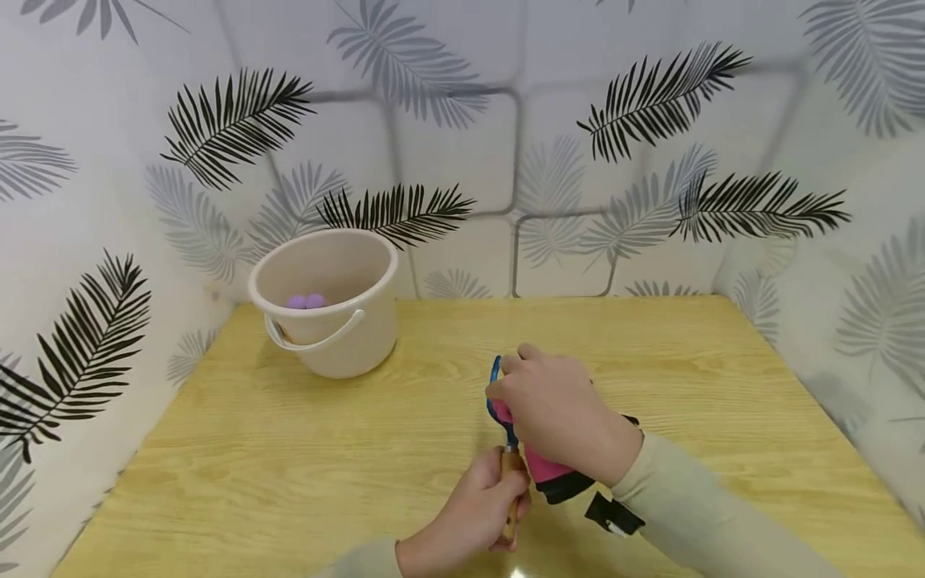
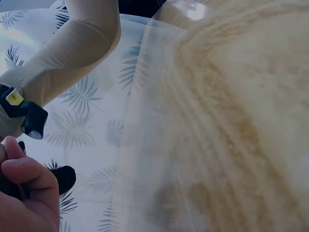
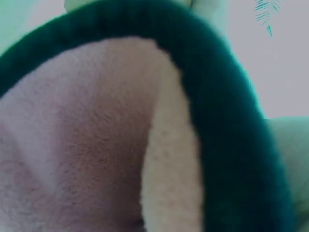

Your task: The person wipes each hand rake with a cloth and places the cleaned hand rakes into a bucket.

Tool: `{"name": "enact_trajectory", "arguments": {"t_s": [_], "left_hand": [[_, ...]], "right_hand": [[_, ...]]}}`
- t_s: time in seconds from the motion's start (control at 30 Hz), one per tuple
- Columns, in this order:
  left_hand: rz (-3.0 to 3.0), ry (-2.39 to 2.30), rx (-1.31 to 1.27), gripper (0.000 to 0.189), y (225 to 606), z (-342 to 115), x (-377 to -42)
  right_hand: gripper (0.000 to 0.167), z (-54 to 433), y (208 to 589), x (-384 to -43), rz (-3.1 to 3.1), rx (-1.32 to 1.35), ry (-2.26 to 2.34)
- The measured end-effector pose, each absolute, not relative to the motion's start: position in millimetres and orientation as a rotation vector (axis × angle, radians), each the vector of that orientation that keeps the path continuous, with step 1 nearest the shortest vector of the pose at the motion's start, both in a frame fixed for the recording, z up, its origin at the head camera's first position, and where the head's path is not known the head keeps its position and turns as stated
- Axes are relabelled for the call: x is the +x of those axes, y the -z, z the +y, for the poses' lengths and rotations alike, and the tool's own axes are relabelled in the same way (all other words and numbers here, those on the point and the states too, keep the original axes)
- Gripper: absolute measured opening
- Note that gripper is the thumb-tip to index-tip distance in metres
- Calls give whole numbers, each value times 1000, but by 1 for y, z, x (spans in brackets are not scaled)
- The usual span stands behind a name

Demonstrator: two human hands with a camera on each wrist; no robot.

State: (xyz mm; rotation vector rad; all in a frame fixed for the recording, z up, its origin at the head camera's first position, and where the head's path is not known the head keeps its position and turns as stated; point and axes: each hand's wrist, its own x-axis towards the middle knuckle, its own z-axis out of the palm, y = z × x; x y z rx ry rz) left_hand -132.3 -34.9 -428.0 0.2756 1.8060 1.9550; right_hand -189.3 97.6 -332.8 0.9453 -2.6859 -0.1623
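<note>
My left hand [image 1: 480, 498] grips the wooden handle [image 1: 509, 514] of a small garden trowel with a blue metal head [image 1: 494, 377]. Above it, my right hand [image 1: 552, 401] holds a pink cloth [image 1: 542, 466] with black edging against the blue head, covering much of it. In the left wrist view, the left hand [image 2: 29, 188] shows curled fingers at the lower left, beside a bit of the dark edging [image 2: 65, 179]. The fuzzy cloth [image 3: 96, 135] and its dark border [image 3: 231, 145] fill most of the right wrist view, hiding the right hand.
A beige bucket [image 1: 354, 337] with a white handle stands at the back left of the wood-grain table [image 1: 289, 457]. Purple round things [image 1: 306, 302] show inside it. Leaf-patterned sheeting [image 1: 462, 144] hangs behind and beside the table.
</note>
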Motion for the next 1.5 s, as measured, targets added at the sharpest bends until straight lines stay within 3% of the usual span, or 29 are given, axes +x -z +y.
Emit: {"name": "enact_trajectory", "arguments": {"t_s": [0.27, 0.7, 1.0, 1.2, 1.37, 1.5], "left_hand": [[1823, -1952, 253, 14, 428, -39, -130], [1843, -1998, 224, 13, 429, -42, -129], [1816, -2036, 218, 9, 429, -43, -134], [1822, -2003, 233, 9, 428, -44, -129], [1832, -1953, 237, 8, 427, -44, -126], [1837, -1980, 228, 11, 424, -44, -127]], "right_hand": [[19, 106, 335, -190, -2748, 985, 166], [12, 141, 349, -198, -2746, 774, 157], [15, 133, 346, -180, -2650, 967, 54], [13, 124, 342, -186, -2638, 905, 129], [21, 122, 342, -193, -2592, 870, 152], [15, 122, 336, -185, -2590, 886, 157]]}}
